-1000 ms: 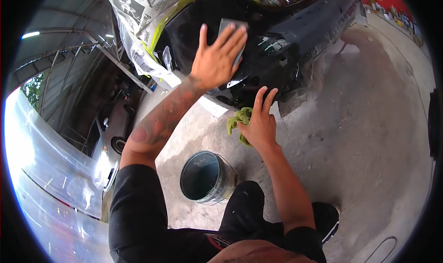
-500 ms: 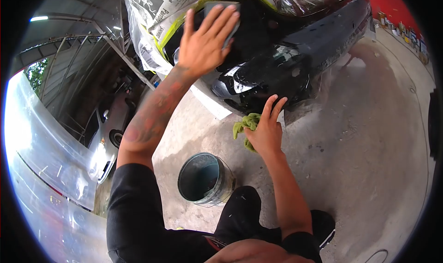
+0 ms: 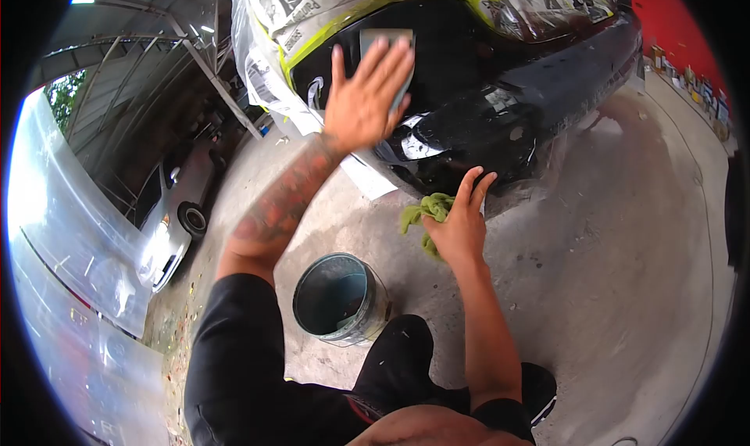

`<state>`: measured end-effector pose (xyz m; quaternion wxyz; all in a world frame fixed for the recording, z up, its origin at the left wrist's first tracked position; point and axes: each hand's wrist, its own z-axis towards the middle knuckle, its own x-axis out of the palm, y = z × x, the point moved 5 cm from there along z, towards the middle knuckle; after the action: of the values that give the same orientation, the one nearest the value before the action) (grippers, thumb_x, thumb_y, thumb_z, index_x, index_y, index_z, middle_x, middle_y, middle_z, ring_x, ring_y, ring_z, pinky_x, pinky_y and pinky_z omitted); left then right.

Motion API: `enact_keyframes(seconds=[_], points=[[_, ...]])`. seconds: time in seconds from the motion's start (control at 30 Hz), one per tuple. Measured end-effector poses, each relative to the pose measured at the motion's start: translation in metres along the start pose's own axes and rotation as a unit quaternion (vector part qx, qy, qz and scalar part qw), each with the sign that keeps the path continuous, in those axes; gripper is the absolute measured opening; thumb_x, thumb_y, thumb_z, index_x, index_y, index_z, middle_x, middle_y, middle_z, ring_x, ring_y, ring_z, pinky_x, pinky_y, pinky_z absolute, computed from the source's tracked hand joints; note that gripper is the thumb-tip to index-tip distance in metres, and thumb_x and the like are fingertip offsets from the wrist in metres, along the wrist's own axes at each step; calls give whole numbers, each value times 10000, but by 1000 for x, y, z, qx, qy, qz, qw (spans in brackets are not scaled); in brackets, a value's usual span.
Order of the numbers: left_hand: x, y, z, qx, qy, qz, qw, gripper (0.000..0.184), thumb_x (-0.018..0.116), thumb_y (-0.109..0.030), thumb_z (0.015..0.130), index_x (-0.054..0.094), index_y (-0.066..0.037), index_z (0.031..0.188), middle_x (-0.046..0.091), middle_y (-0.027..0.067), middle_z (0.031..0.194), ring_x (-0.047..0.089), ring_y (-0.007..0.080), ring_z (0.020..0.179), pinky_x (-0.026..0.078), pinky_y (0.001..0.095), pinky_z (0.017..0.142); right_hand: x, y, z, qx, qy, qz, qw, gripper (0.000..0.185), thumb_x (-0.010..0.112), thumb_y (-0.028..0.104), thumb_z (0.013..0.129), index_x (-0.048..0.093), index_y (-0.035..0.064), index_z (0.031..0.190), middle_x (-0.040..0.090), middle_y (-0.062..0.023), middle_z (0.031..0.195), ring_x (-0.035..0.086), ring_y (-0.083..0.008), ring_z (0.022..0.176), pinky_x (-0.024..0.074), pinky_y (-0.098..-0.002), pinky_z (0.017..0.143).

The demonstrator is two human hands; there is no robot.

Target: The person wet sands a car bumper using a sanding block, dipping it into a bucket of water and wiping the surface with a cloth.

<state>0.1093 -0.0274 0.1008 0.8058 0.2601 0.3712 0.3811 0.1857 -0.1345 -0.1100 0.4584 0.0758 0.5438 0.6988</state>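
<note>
My left hand (image 3: 363, 98) lies flat with fingers spread over a grey sheet of sandpaper (image 3: 388, 34), pressing it against the black car body panel (image 3: 445, 51). The sheet's top and right edges stick out past my fingers. A crumpled green cloth (image 3: 431, 207) is gripped in my right hand (image 3: 461, 231), between the thumb and curled fingers. Two fingers of that hand point up towards the lower edge of the glossy black bumper (image 3: 461, 161). White reflections show on the black paint.
Newspaper and yellow-green tape (image 3: 328, 28) mask the car above the panel. A bucket (image 3: 373, 301) with cloudy water stands on the concrete floor near my knee. Cans and bottles (image 3: 687, 82) line the red wall; a silver car (image 3: 176, 211) is parked at left.
My left hand and the sandpaper have slid down the panel. My right hand stays near the bumper with the cloth. The whole view has shifted slightly.
</note>
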Motion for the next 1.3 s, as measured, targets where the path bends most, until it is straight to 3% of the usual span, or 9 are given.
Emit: enact_keyframes(seconds=[0.07, 0.17, 0.37, 0.53, 0.67, 0.77, 0.93, 1.03, 1.3], points=[[28, -15, -70, 4, 61, -70, 996, 707, 602, -410, 958, 397, -174, 1592, 326, 2, 1681, 299, 212, 1545, 66, 713, 1200, -3, 0, -1, 4, 11, -1, 1000, 1331, 882, 229, 731, -82, 77, 1635, -28, -397, 1640, 532, -531, 1295, 552, -480, 968], [43, -12, -107, 13, 113, -59, 992, 687, 567, -476, 979, 397, -226, 1596, 337, -25, 1676, 310, 179, 1539, 19, 715, 1199, -2, -7, -1, -60, -27, -58, 996, 1279, 869, 273, 746, -27, 25, 1624, 41, -444, 1607, 677, -531, 998, 598, -465, 810], [10, 8, -26, -31, -9, -5, 999, 661, 564, -371, 977, 398, -207, 1595, 379, -16, 1652, 327, 184, 1529, -58, 701, 1193, 2, -7, -1, -66, -50, -64, 995, 1277, 875, 261, 733, -10, 26, 1624, 67, -441, 1607, 678, -524, 1006, 595, -460, 802], [44, -6, -81, -74, -32, -79, 994, 705, 608, -387, 934, 429, -164, 1578, 368, 27, 1657, 282, 273, 1550, -6, 721, 1189, 2, -7, -2, -74, -49, -74, 993, 1264, 868, 241, 729, 1, 27, 1624, 73, -442, 1606, 682, -520, 1005, 598, -462, 807], [43, 2, -89, -78, -24, -54, 995, 679, 598, -375, 954, 432, -154, 1574, 386, 34, 1648, 304, 241, 1542, -24, 708, 1192, -1, -8, -1, -70, -36, -84, 993, 1259, 863, 227, 730, -1, 29, 1624, 79, -438, 1608, 687, -511, 1003, 602, -459, 813], [5, 14, -18, -103, -102, -22, 989, 670, 606, -342, 955, 431, -142, 1570, 391, 39, 1644, 335, 249, 1525, 6, 689, 1200, -4, -4, 0, -7, 7, -46, 999, 1302, 881, 177, 718, -35, 90, 1640, 49, -395, 1639, 602, -523, 1198, 574, -484, 928], [23, 2, -55, -110, -63, -34, 991, 729, 596, -311, 945, 366, -82, 1598, 296, 116, 1687, 257, 327, 1562, 11, 639, 1226, -4, -5, -3, -27, -3, -49, 998, 1303, 881, 179, 723, -41, 86, 1638, 52, -397, 1638, 599, -521, 1205, 567, -480, 948], [34, -4, -92, -99, -6, -21, 995, 745, 643, -347, 926, 394, -94, 1581, 327, 110, 1671, 288, 320, 1544, 94, 721, 1180, -7, -4, -2, -26, 3, -58, 998, 1297, 876, 175, 728, -44, 79, 1637, 45, -395, 1639, 599, -523, 1205, 564, -480, 953], [-2, 13, -12, -125, -69, -1, 990, 739, 592, -292, 974, 305, -59, 1613, 257, 125, 1698, 218, 332, 1574, 81, 672, 1209, -1, 0, -2, -25, -11, -54, 998, 1280, 870, 197, 735, -36, 41, 1625, 33, -412, 1628, 621, -524, 1153, 569, -475, 922]])
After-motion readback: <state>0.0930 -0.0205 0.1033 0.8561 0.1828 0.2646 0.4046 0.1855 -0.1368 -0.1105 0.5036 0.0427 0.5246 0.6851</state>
